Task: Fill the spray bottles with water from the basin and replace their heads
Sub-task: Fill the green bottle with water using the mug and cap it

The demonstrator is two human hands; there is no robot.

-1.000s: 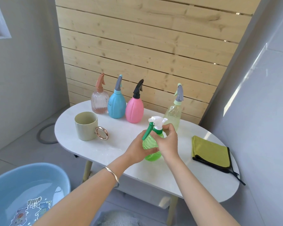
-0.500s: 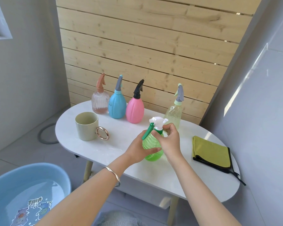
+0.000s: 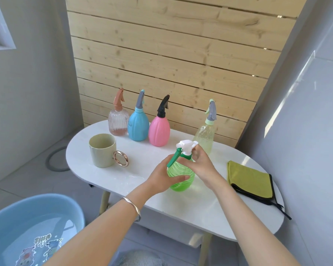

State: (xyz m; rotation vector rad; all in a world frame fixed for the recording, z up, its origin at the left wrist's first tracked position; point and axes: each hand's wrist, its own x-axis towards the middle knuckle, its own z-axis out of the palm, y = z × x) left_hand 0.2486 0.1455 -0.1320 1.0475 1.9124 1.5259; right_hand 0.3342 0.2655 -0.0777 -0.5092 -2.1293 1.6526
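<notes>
**Head view.** My left hand grips the belly of the translucent green ribbed plastic spray bottle, thumb laid across its front and the other fingers curled round behind. The green bottle stands upright on the white oval table, near the front edge and about midway along it.

My right hand pinches the green collar at the neck, directly beneath the white spray head with a green trigger lever. The spray head sits on the neck, and its lever slants down to the left. I cannot tell whether the collar is screwed fully home.

**Back row, along the pale wooden slat wall, left to right.**
- A pink-tinted clear ribbed bottle with a terracotta head.
- A sky-blue bottle with a grey head.
- A pink bottle with a black head.
- Well apart from these, a pale yellow clear bottle with a grey head, just behind my right hand.

All four stand upright with their heads on.

**Elsewhere.**
- A pale green mug with a gold ring handle stands on the left part of the table.
- A folded yellow-green cloth edged in black lies at the right end.
- A light blue plastic basin holding water sits on the floor at lower left, beside the table.
- A silver bangle circles my left wrist.
</notes>
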